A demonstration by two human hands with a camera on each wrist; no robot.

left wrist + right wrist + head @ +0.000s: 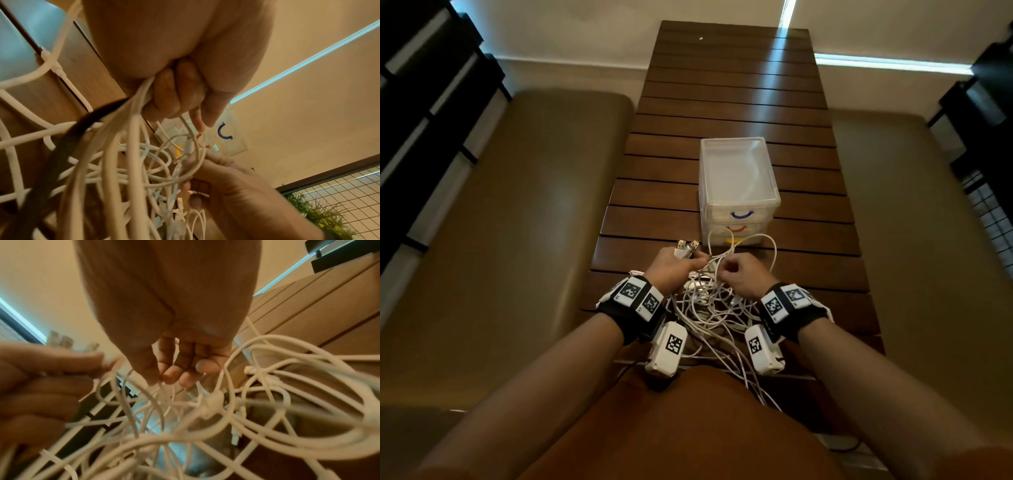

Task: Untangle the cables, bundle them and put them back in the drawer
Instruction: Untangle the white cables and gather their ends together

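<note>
On a dark slatted wooden table (pixel 722 102), left hand (pixel 671 267) gripping USB plugs (pixel 686 247), right hand (pixel 743 274) pinching white cables (pixel 709 308) tangled between both, clear drawer unit (pixel 738 185) just beyond, tan benches (pixel 524 222) flanking.

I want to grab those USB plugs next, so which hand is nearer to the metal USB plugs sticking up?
Left. The left hand grips the cables just below the USB plugs, which stick up from its fist. The right hand is off to their right, pinching a strand of the white cable tangle.
</note>
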